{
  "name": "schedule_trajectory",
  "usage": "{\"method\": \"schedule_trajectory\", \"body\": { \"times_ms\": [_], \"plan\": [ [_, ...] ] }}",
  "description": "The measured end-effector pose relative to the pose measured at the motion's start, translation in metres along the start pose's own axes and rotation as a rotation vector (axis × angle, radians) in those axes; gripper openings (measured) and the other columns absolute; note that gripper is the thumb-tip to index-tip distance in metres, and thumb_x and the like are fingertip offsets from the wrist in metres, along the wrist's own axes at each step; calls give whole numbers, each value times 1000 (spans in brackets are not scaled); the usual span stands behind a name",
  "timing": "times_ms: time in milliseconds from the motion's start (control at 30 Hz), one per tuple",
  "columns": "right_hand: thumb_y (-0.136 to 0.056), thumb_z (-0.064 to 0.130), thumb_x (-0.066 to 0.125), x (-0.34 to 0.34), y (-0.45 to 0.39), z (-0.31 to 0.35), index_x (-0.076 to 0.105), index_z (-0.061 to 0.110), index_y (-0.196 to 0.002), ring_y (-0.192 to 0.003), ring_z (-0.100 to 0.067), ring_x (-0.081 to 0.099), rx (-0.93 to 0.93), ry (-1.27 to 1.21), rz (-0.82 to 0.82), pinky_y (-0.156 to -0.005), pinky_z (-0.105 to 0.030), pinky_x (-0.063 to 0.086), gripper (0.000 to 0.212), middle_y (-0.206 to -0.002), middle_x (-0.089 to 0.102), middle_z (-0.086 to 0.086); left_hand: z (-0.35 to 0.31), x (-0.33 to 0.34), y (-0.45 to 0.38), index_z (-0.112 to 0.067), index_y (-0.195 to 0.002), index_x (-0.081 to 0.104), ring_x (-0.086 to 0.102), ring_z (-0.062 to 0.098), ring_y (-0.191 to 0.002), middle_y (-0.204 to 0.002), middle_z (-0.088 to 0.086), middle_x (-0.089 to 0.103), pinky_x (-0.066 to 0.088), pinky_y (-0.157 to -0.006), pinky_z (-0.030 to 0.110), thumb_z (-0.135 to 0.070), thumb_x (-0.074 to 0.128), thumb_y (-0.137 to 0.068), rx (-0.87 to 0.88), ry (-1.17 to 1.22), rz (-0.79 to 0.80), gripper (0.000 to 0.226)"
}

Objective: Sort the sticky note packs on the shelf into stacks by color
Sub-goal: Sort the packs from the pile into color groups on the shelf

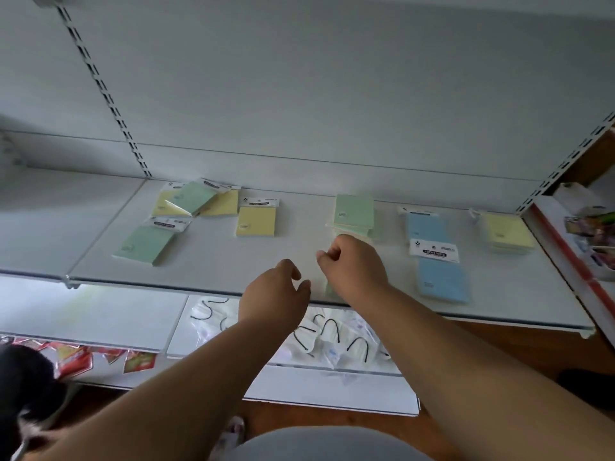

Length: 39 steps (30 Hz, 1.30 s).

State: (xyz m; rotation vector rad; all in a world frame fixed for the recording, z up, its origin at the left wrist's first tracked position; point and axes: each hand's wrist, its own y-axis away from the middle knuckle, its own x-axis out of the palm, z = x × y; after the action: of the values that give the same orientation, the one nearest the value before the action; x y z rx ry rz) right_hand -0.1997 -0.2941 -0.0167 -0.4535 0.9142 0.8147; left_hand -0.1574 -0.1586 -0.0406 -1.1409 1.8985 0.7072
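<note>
Sticky note packs lie spread on the white shelf [299, 261]. At the left is a mixed heap of yellow and green packs [194, 201], with a single green pack [146, 244] in front of it and a single yellow pack [256, 221] to its right. A green stack [354, 212] stands mid-shelf, then two blue packs [441, 281] and a yellow stack [507, 232] at the right. My right hand [352, 266] is curled just in front of the green stack and grips a green pack [328, 289], mostly hidden under my wrist. My left hand [276, 291] hovers at the shelf's front edge, loosely curled and holding nothing.
A lower shelf holds bagged white items with black loops [319, 334] and red packets [76, 357]. A red-edged shelf unit with colourful goods [592, 234] stands at the right. A slotted upright [100, 84] runs up the back panel.
</note>
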Motion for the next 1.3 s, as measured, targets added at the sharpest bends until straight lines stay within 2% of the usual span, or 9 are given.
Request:
{"method": "schedule_trajectory", "body": {
  "times_ms": [200,367,467,633,767,900,1167,1233,1300],
  "plan": [
    [-86,41,60,57,-12,81,52,22,-73,-72,-20,56,-18,-86,100,-62,-28,42,24,-72,59,5,76,-57,-31,-29,-104,57,61,15,-77,-85,-11,66,48,-66,28,-42,51,-89,20,22,0,21],
    [-85,41,62,113,-23,156,62,18,-82,-74,-19,63,25,-276,217,-70,-29,50,23,-76,64,5,163,-118,-66,-19,-124,56,60,27,-106,-122,4,60,46,-87,33,-33,58,-89,-143,39,-194,38],
    [-87,37,59,139,-25,191,65,15,-88,-49,-19,61,173,-450,361,-57,-27,47,23,-62,67,-2,193,-139,-78,-16,-135,50,55,27,-116,-135,8,52,43,-95,34,-30,58,-87,-273,82,-154,50],
    [-86,23,60,169,-29,224,63,3,-86,-48,-25,58,508,-753,348,-42,-21,32,21,-66,64,-12,206,-143,-91,-15,-126,59,63,28,-103,-119,7,65,50,-84,31,-21,61,-82,-366,265,-101,45],
    [-86,38,63,167,-29,214,66,9,-83,-40,-19,49,483,-688,241,-45,-21,36,28,-64,62,-8,208,-139,-96,-13,-113,69,63,26,-75,-91,9,69,51,-66,29,-10,62,-81,-478,645,33,33],
    [-81,49,62,146,-29,191,64,13,-81,-59,-22,55,314,-592,138,-59,-35,46,37,-66,62,-4,191,-139,-87,-26,-105,70,44,15,-47,-76,2,66,38,-50,22,-5,59,-86,-365,715,209,31],
    [-81,30,76,54,-11,95,72,0,-85,-38,-6,45,424,-786,-27,-42,-19,33,31,-62,62,-6,106,-94,-74,-35,-111,59,47,11,-43,-87,5,71,37,-39,18,-12,62,-88,-28,596,383,33],
    [-69,47,77,37,-5,62,68,-1,-74,-46,-21,49,420,-635,-127,-49,-27,38,49,-62,62,-9,76,-75,-67,-33,-111,57,49,11,-43,-83,3,70,39,-41,19,-13,61,-88,33,566,432,31],
    [-71,47,76,18,1,31,59,4,-63,-52,-25,51,400,-365,-182,-54,-31,41,46,-56,57,-6,47,-54,-56,-31,-111,55,53,12,-46,-78,0,69,42,-44,20,-14,59,-87,96,509,464,30]
  ]
}}
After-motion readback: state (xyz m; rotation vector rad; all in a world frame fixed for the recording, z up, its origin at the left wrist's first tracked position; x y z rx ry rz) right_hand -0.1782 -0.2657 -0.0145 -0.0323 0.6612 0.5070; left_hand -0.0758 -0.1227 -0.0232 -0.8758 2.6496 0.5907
